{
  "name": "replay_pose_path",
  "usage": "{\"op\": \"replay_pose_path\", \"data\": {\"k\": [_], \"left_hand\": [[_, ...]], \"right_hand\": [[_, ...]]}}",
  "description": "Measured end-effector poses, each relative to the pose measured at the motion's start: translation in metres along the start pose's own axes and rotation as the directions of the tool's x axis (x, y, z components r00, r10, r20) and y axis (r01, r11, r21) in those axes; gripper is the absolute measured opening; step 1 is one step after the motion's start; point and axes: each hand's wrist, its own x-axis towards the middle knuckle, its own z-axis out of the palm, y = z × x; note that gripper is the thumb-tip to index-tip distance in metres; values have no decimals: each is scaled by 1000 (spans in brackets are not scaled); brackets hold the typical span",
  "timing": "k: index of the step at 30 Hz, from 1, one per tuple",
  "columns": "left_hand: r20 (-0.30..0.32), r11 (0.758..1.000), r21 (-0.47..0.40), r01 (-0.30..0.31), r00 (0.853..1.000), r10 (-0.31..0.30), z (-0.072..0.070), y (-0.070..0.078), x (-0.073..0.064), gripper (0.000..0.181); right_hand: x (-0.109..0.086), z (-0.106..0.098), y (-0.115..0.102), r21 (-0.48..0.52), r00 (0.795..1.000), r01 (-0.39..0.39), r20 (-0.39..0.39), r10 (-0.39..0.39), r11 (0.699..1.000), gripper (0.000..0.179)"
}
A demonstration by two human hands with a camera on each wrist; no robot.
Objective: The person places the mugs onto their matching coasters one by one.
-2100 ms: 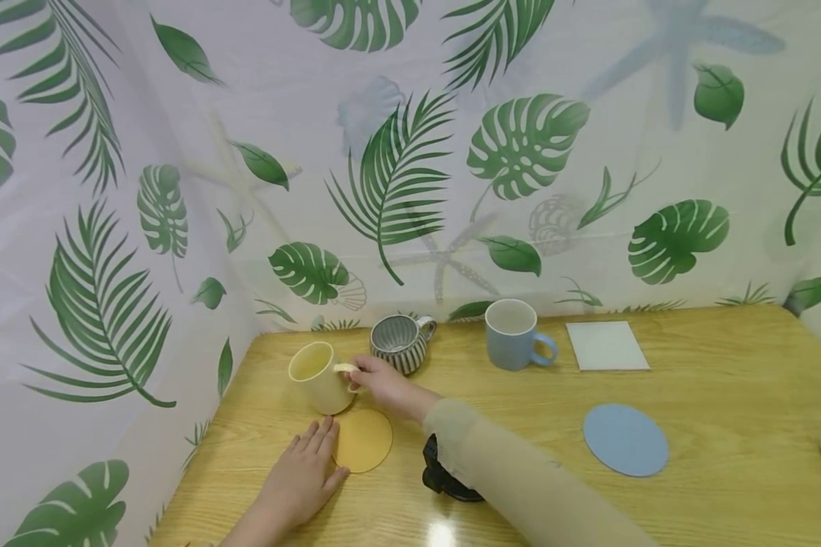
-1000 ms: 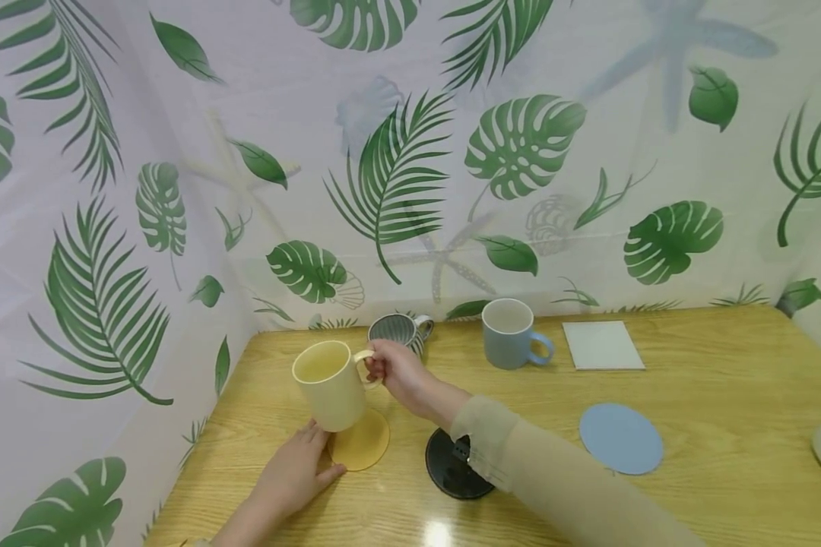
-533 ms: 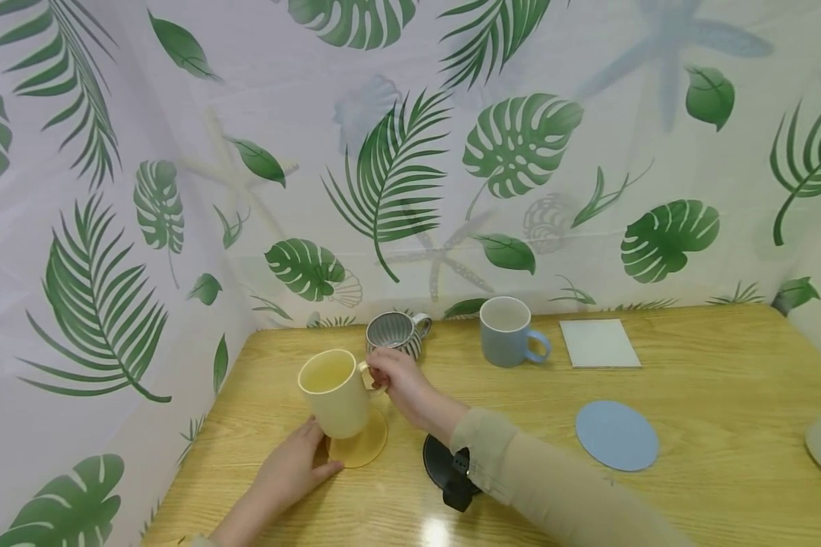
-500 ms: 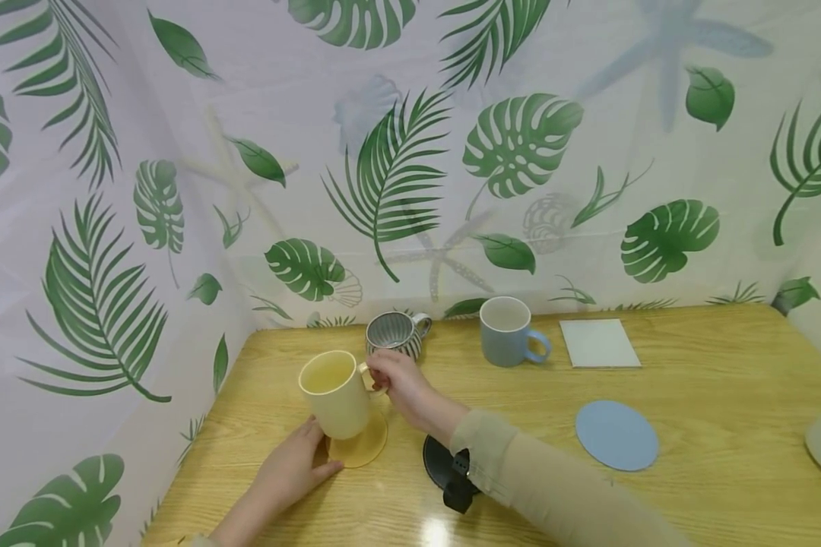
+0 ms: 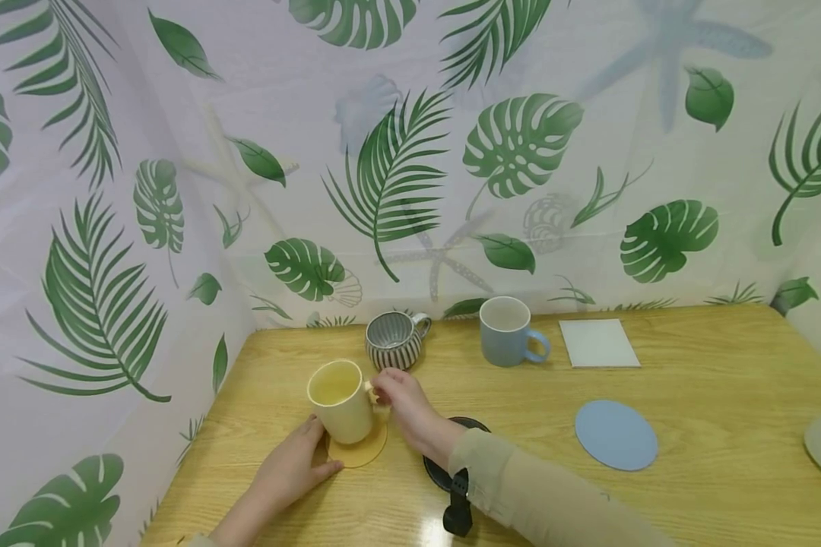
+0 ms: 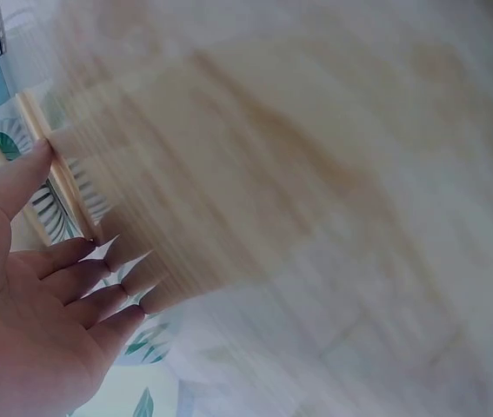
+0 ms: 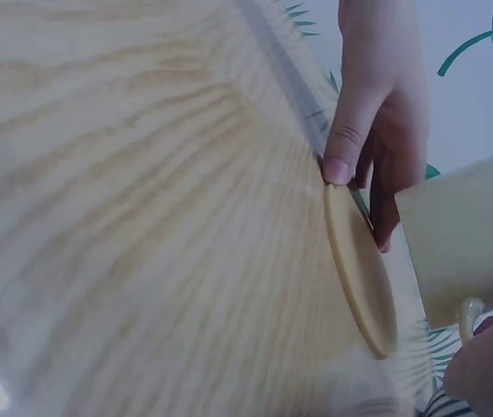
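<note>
My right hand [image 5: 410, 406] grips the handle of a pale yellow mug [image 5: 345, 410]. The mug leans slightly, its base over the round yellow coaster [image 5: 356, 453]. In the right wrist view a gap shows between the mug [image 7: 468, 230] and the coaster [image 7: 359, 274]. My left hand [image 5: 290, 471] lies on the table with thumb and fingers at the coaster's left edge. Its fingers look fairly straight in the left wrist view, where the left hand [image 6: 37, 321] touches the coaster rim [image 6: 59, 174]. The right fingertips are partly hidden behind the handle.
Behind the mug stands a striped grey cup [image 5: 393, 349], with a blue mug [image 5: 506, 334] farther right. A white square coaster [image 5: 598, 343] and a blue round coaster [image 5: 616, 435] lie on the right. The right forearm partly covers a black round coaster [image 5: 438, 472].
My right hand has lifted the yellow mug from behind the coaster, brought it over the coaster, then lowered it and moved it slightly right. My left hand has stayed at the coaster's edge.
</note>
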Motion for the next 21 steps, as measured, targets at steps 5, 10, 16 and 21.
{"op": "replay_pose_path", "data": {"k": [5, 10, 16, 21], "left_hand": [[-8, 1000, -14, -2, 1000, 2, 0, 1, 0, 84], [-24, 1000, -21, -21, 999, 21, 3, -4, 2, 82], [-95, 992, -5, -123, 988, 122, 13, -20, 6, 83], [-93, 993, 0, -115, 989, 114, 10, -18, 7, 87]], "right_hand": [[-6, -3, 8, -50, 1000, -25, 9, 25, 998, 31], [-8, -4, 14, -54, 1000, -26, 9, 27, 998, 30], [-7, -3, 20, -21, 1000, -5, -5, 5, 1000, 30], [-7, -2, 17, -134, 1000, -13, -17, 11, 991, 23]]}}
